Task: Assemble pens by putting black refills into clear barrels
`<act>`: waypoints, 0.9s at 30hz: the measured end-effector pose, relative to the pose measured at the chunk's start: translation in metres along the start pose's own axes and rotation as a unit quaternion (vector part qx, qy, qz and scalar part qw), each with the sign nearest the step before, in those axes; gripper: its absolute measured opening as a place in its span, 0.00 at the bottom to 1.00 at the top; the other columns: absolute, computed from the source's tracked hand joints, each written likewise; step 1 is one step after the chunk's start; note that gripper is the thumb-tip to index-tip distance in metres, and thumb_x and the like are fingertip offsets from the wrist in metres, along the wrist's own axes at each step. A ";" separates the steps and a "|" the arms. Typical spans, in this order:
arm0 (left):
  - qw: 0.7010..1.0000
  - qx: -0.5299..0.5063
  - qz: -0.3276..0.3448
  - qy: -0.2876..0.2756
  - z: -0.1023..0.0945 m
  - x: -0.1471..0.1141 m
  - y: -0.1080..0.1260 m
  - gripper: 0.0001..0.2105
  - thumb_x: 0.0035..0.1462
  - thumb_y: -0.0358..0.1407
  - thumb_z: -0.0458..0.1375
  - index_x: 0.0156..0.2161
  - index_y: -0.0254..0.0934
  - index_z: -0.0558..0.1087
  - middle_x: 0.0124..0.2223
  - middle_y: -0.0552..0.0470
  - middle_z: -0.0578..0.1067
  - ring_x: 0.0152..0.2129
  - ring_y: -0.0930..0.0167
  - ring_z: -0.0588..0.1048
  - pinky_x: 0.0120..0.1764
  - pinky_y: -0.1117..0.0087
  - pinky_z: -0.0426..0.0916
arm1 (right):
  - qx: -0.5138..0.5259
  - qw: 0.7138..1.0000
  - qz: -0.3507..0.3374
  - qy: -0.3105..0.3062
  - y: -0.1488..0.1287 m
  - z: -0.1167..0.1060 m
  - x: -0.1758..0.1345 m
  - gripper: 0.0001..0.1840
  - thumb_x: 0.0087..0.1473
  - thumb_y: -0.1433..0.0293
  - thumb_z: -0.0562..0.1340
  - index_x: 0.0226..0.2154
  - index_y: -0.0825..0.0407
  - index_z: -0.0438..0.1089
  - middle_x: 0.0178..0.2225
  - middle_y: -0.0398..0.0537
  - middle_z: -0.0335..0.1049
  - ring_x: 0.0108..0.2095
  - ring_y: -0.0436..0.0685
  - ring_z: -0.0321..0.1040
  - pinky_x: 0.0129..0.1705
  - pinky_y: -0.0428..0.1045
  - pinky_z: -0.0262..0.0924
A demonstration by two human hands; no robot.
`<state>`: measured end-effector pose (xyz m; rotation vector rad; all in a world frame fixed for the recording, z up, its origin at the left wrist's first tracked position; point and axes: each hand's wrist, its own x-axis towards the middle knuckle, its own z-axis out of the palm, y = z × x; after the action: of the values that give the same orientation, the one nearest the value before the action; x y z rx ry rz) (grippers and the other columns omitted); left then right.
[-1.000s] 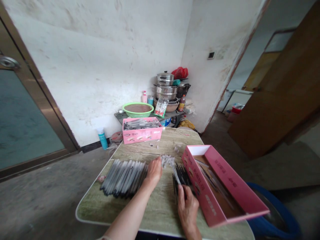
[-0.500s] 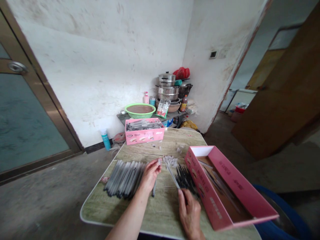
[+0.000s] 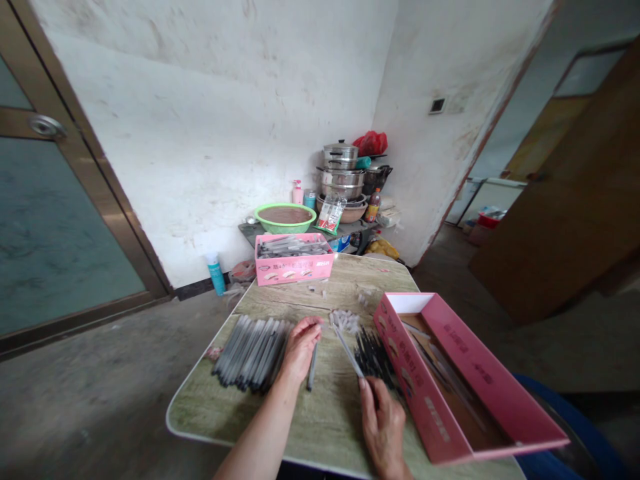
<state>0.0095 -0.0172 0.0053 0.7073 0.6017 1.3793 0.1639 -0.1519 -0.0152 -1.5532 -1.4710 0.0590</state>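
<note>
My right hand (image 3: 384, 423) is closed around the lower end of a grey translucent pen barrel (image 3: 347, 350), whose far end points at a pile of small whitish plastic pieces (image 3: 347, 321). My left hand (image 3: 301, 350) is pinched, and a small clear piece (image 3: 323, 326) shows faintly at its fingertips. Left of that hand lies a row of grey pens with black ends (image 3: 250, 353), partly hidden by the wrist. One single pen (image 3: 313, 368) rests between my hands. Beside the right hand is a heap of thin black pen parts (image 3: 373, 355).
A pink open box (image 3: 450, 427) holding a few long strips stands at the table's right. Another pink box (image 3: 295, 270) full of pens sits at the far edge of the table (image 3: 280, 303). Behind are a green basin (image 3: 285, 227) and stacked steel pots (image 3: 341, 180).
The whole view has shifted slightly. My left fingers have turned, so the small clear piece shows less. My right hand keeps the pen barrel in nearly the same place.
</note>
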 end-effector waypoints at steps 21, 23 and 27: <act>1.000 -0.003 0.000 0.020 -0.003 0.007 0.002 0.10 0.43 0.32 0.67 0.33 0.32 0.78 0.35 0.50 0.78 0.27 0.77 0.71 0.32 0.78 0.63 | 0.019 0.998 -0.049 -0.025 -0.006 -0.003 0.003 0.16 0.64 0.63 0.52 0.33 0.54 0.70 0.25 0.51 0.73 0.22 0.54 0.70 0.25 0.45 0.59; 1.000 0.001 0.000 0.019 -0.003 0.006 0.003 0.10 0.43 0.32 0.67 0.34 0.32 0.79 0.35 0.50 0.78 0.27 0.77 0.71 0.32 0.78 0.63 | 0.020 0.998 -0.049 -0.030 -0.006 -0.003 0.003 0.16 0.64 0.63 0.52 0.34 0.54 0.70 0.25 0.50 0.73 0.22 0.54 0.70 0.26 0.45 0.59; 1.000 0.012 0.004 0.021 -0.002 0.006 0.004 0.10 0.43 0.33 0.67 0.33 0.33 0.79 0.34 0.49 0.78 0.27 0.76 0.71 0.32 0.76 0.63 | 0.016 0.998 -0.055 -0.036 -0.004 -0.002 0.003 0.16 0.64 0.63 0.52 0.34 0.54 0.70 0.26 0.50 0.73 0.22 0.53 0.71 0.26 0.45 0.59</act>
<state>0.0059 -0.0105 0.0068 0.7012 0.6497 1.3996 0.1633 -0.1515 -0.0096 -1.4561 -1.6021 0.0747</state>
